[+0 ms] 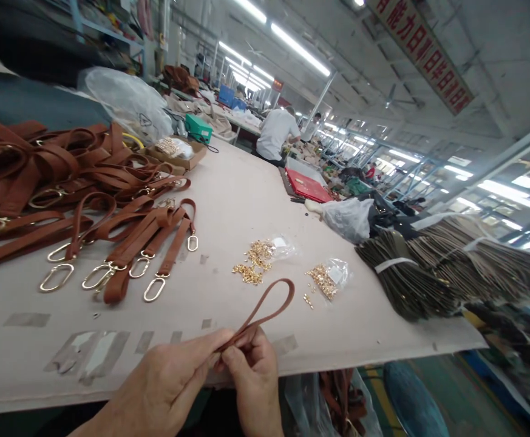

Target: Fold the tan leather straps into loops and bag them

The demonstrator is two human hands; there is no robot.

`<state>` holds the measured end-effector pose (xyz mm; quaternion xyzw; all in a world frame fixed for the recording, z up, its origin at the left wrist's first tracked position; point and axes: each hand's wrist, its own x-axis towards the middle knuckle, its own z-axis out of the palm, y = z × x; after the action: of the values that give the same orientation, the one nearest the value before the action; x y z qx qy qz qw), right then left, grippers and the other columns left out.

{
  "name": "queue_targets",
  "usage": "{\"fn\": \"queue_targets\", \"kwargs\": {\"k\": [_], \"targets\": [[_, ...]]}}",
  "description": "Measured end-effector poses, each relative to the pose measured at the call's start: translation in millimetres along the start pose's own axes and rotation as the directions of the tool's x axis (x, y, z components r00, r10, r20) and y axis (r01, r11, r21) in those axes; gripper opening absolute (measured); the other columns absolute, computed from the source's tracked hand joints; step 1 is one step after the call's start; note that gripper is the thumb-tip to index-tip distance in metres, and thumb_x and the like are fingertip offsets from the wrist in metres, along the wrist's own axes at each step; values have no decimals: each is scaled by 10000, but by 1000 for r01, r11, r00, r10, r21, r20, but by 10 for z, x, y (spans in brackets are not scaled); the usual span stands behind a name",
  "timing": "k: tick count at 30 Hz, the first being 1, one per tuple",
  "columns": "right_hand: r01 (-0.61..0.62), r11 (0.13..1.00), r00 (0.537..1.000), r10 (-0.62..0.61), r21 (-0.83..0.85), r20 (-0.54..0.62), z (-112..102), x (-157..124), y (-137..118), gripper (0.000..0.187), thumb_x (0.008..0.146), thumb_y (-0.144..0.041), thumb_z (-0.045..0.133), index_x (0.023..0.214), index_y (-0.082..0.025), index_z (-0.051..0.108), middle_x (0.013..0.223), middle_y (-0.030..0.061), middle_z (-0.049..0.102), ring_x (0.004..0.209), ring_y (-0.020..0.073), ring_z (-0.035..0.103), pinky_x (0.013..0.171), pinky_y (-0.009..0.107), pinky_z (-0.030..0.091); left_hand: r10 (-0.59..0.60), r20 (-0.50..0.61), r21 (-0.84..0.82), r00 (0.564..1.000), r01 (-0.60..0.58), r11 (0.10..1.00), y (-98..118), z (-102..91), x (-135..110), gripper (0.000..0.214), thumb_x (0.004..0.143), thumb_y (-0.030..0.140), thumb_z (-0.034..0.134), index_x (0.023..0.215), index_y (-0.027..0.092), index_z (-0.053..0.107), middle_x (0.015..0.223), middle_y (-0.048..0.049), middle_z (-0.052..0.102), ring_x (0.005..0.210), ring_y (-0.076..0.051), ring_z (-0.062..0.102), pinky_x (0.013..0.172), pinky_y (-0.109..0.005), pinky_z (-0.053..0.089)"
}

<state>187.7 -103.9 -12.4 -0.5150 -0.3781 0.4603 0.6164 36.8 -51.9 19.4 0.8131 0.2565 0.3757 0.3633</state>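
Observation:
A brown leather strap (pixel 274 298) is bent into a loop that points away from me over the table's front edge. My left hand (pixel 159 379) closes on the strap near the base of the loop, from the left. My right hand (pixel 254 376) pinches the same spot, thumb bent against the leather. Whatever small part may sit between the fingertips is hidden. Just beyond the loop lies a pile of small gold metal pieces (pixel 254 260), spilling from a clear bag. Further right is a second bag of gold pieces (pixel 323 281), with a few loose ones beside it.
Many brown straps with gold oval clasps (pixel 155 288) are heaped on the table's left. Bundles of dark strips (pixel 401 273) lie at the right edge. Farther back are a cardboard box (pixel 192 159), a green box (pixel 198 128), a red case (pixel 308 185) and a person (pixel 276 133).

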Motion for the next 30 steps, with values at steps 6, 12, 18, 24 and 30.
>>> {"fn": "queue_targets", "kwargs": {"k": [6,12,18,24,30], "targets": [[31,979,997,-43,-199,-56,-127,0,-148,201,795,-374,685,768,-210,572,743,-12,644,697,151,587,671,265,474,-65,28,-40,997,66,997,3,111,118,322,948,189,486,1216,290,633,952,33,775,877,-116,741,793,-114,542],[-105,495,915,-291,-863,-278,-1033,375,-416,320,874,-472,485,958,-202,634,890,75,708,807,233,648,763,351,487,-383,97,-161,919,394,905,-61,164,274,421,1002,384,364,1372,294,545,904,5,726,771,-147,697,771,-220,584],[-215,254,889,-349,-943,-296,-1625,659,-336,363,846,-397,432,1024,-177,659,940,147,690,914,320,612,840,443,426,-549,37,-191,835,545,817,-155,174,261,454,934,499,453,1288,294,648,1320,-29,649,1263,-293,546,1085,-423,453],[-252,257,893,-310,-933,-326,-1668,713,-275,401,828,-423,405,1004,-185,676,943,144,709,911,323,625,841,438,431,-564,128,-326,816,572,753,-119,152,319,410,894,393,500,1258,305,667,1005,-19,684,997,-232,623,875,-325,526],[-320,373,876,-233,-871,-422,-1823,806,-391,329,684,-458,551,840,-200,681,809,127,730,774,324,659,762,456,470,-619,191,-523,762,613,592,-152,229,324,332,745,242,642,1057,220,754,850,17,640,795,-158,568,775,-273,438]]}}
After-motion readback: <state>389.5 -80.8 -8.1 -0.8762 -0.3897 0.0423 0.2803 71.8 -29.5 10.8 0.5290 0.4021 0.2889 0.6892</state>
